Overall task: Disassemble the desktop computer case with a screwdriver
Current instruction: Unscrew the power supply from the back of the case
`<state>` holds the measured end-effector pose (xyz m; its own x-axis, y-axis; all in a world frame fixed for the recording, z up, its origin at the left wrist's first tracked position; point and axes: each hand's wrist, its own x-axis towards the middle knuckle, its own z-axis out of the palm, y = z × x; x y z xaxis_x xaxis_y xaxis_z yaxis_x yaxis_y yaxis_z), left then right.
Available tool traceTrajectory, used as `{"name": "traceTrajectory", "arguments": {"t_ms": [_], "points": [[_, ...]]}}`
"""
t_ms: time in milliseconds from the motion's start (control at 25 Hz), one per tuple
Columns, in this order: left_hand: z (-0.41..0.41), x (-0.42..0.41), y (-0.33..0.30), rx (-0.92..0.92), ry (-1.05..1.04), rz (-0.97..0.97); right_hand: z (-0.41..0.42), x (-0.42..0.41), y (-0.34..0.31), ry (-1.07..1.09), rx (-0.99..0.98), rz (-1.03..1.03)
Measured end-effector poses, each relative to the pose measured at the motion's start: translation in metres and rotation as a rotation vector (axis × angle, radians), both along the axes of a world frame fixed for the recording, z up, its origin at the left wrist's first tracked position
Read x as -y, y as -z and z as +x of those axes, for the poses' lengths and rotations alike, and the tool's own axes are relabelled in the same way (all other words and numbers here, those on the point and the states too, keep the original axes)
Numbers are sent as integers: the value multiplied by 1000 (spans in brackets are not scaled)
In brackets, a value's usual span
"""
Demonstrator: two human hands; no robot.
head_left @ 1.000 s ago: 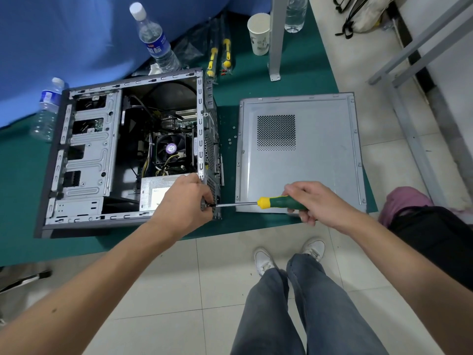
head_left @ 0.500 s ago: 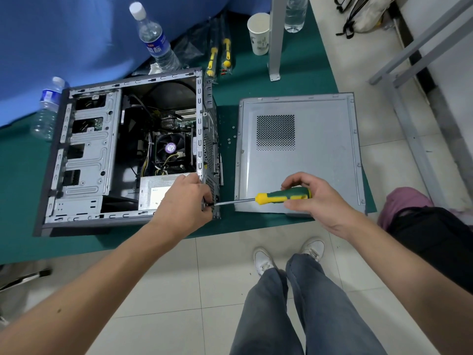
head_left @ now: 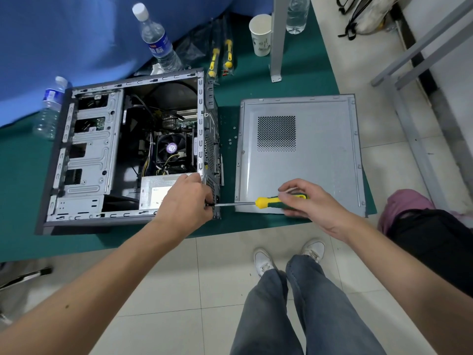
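Computer case (head_left: 128,149) lies open-side-up on green tabletop (head_left: 256,98), left of centre. Side panel (head_left: 320,162) already off, flat at 3 o'clock of case; loose screws (head_left: 234,135) between them. Screwdriver (head_left: 268,201) tip at case's rear edge, near corner. Right hand (head_left: 307,201) grip wrapped round handle; left hand (head_left: 186,198) fingers curled at tip, apparently steadying it. Judgement: rear screws under way; internals remain.

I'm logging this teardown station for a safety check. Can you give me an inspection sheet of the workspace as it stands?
Surface: green mat over tiled floor.
Job's things: computer case open; side panel flat beside it; screwdriver tip at the case's rear corner.
Clutter: two water bottles, paper cup, bagged screwdrivers, loose screws.
Hands: left hand at the tip; right hand grips the handle.
Cables: internal wiring by the fan.
Surroundings: metal frame, blue cloth.
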<state>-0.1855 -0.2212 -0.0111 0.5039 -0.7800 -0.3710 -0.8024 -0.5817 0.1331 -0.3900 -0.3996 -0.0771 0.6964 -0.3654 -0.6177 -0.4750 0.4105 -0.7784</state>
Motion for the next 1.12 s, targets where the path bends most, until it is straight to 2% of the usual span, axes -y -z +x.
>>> {"name": "traceTrajectory", "arguments": {"t_ms": [80, 280, 360, 480, 560, 640, 680, 760, 880, 1000, 1120], "points": [[0, 2, 1, 2, 11, 17, 2, -1, 1, -58, -74, -57], [0, 5, 2, 42, 37, 101, -4, 9, 1, 62, 74, -160], [0, 3, 3, 49, 37, 14, -7, 13, 3, 173, 42, -40], [-5, 9, 0, -189, -229, -271, -7, 11, -2, 294, 21, 357], [-7, 19, -1, -437, -462, -331, 2, 5, -10, 145, 36, 499], [-9, 28, -2, -662, -641, -360, 22, -6, -20, 31, 67, 510], [-9, 32, -3, -760, -724, -382, 34, -12, -24, 29, 74, 446], [-9, 38, -6, -930, -860, -418, 59, -21, -30, 50, 75, 157], [-5, 42, -10, -1096, -999, -427, 84, -31, -34, 24, 110, -197], [2, 42, -14, -1131, -1048, -436, 93, -38, -31, 63, 97, -381], [7, 43, -14, -1085, -994, -441, 98, -40, -26, 92, 115, -456]]}}
